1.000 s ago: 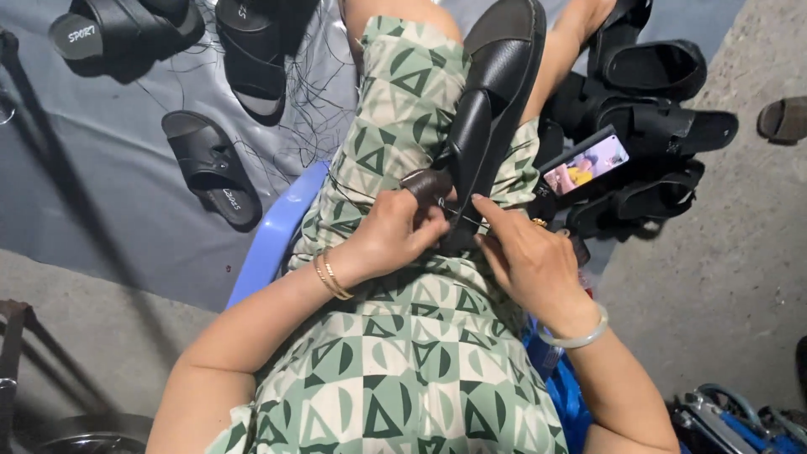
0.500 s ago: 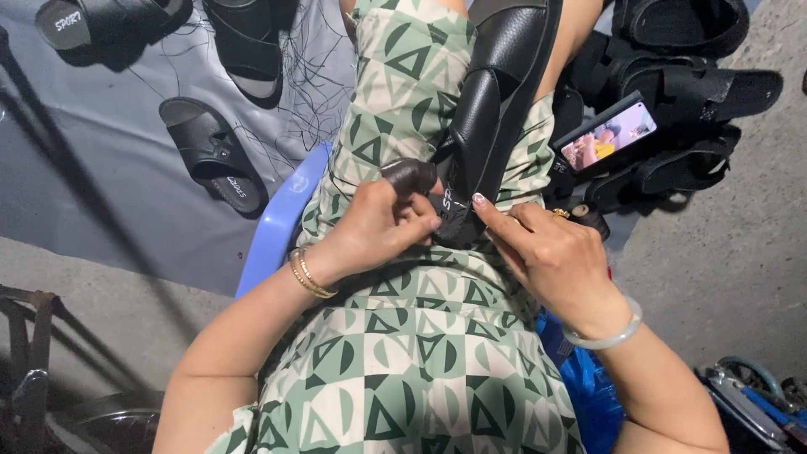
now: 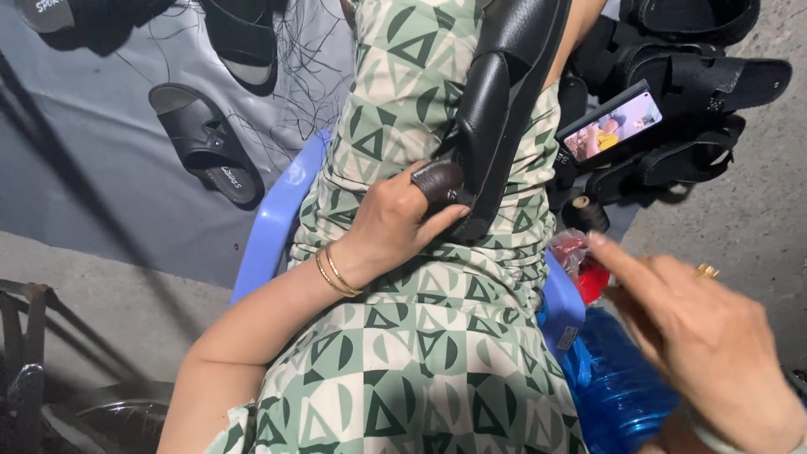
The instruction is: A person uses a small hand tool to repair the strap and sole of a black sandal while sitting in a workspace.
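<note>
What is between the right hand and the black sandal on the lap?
Nothing visible blocks it. The right hand hangs open to the side above a blue bottle, apart from the black sandal; only patterned dress lies between them. The left hand grips the sandal's lower end.

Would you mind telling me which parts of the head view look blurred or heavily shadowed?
Head view: the right hand is smeared by motion blur; the left hand and black sandal stay sharp; dark diagonal shadows cross the grey mat at left; the phone screen glows bright.
</note>
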